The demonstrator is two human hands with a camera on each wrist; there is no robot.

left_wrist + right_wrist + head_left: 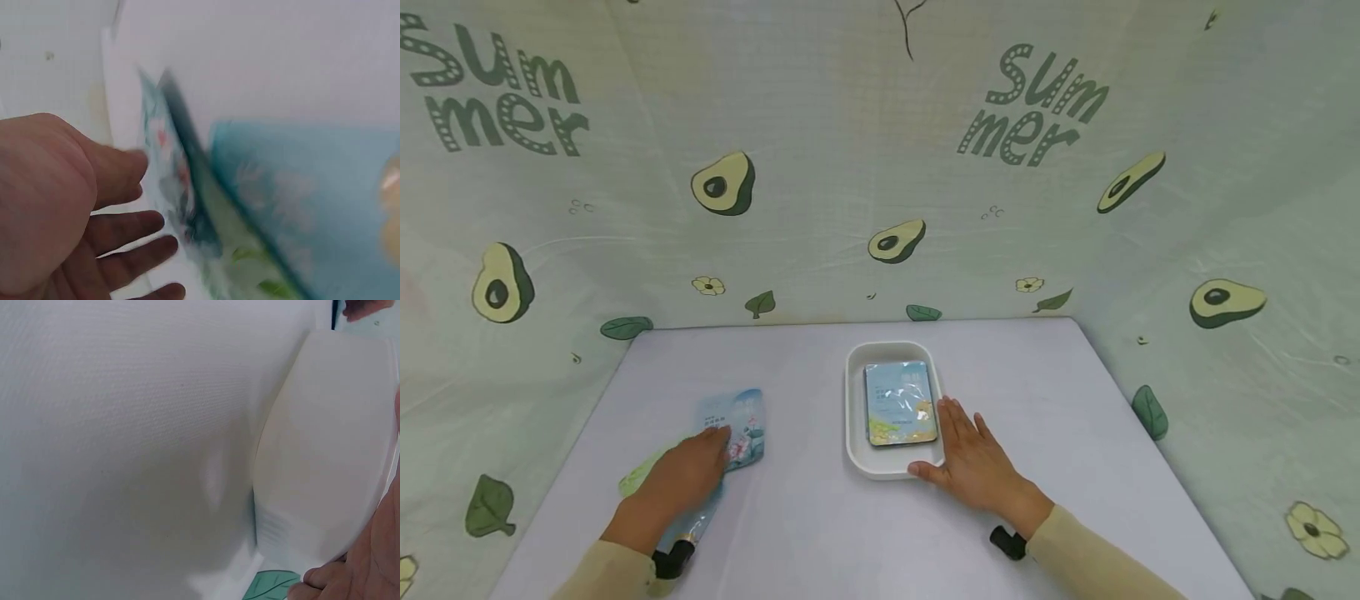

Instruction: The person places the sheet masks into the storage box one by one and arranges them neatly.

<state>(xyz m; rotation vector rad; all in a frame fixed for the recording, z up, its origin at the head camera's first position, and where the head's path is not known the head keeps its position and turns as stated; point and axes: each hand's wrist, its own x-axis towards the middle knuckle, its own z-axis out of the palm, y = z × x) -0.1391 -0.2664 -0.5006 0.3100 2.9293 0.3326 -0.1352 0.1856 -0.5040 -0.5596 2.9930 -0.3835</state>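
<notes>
My left hand (688, 475) is over several flat sachets on the left of the table. Thumb and index finger appear to pinch the edge of a blue flowered sachet (748, 421), which stands tilted in the left wrist view; the exact contact is blurred. Below it lie a green sachet (640, 475) and another blue sachet (281, 181), partly hidden by the hand. My right hand (977, 471) rests with straight fingers along the right side of a white tray (854, 417), its thumb at the near rim. A light-blue sachet with yellow print (898, 404) lies inside the tray.
The white table (820, 550) carries the tray near its middle. A cloth backdrop (820, 125) printed with avocados and leaves rises behind and beside it. A black wrist-camera piece (1007, 542) sits below my right wrist.
</notes>
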